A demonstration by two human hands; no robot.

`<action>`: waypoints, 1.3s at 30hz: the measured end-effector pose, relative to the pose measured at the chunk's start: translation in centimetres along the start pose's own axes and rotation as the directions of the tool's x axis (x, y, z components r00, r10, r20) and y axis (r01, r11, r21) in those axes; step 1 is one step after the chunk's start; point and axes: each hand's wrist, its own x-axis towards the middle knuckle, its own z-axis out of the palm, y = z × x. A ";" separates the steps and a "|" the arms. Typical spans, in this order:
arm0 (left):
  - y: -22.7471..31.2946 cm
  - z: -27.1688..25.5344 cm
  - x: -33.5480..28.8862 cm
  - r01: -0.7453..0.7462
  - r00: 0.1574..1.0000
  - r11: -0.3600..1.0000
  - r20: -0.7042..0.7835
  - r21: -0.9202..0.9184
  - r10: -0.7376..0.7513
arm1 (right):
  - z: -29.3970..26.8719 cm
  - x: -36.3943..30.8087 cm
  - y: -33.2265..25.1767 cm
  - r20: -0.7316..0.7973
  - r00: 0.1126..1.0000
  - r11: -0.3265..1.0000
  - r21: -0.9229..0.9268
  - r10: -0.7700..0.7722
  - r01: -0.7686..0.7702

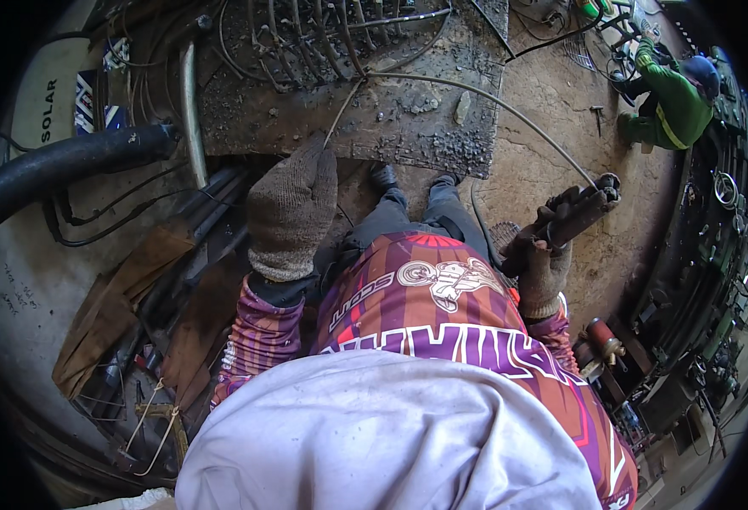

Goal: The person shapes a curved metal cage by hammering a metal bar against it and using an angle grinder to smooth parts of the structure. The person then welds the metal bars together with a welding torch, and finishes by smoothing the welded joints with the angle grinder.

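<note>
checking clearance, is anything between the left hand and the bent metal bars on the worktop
Only the thin rod, which spans the gap from the left hand toward the bars. Nothing larger visibly blocks the way.

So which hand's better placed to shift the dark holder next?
Right, I'd say: the right hand grips the holder. The left hand is well away, at one end of the thin rod.

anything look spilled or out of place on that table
Yes: dark crumbs and grit lie scattered over the worktable, thickest near its right front corner. It looks messy because the bits are loose, not gathered in a pile or container.
</note>
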 end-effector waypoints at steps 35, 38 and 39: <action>-0.5 0.1 -0.3 -0.070 0.996 0.997 -0.048 0.031 0.071 | -0.4 0.1 -0.8 -0.037 0.995 0.996 -0.007 -0.091 0.091; -0.4 0.2 -0.3 -0.058 0.997 0.998 -0.045 0.026 0.059 | -0.6 -0.1 -0.6 -0.020 0.995 0.995 0.002 -0.100 0.101; -0.3 0.0 -0.3 -0.045 0.999 0.999 -0.026 0.024 0.046 | -0.5 -0.2 -0.7 -0.018 0.995 0.995 0.004 -0.097 0.097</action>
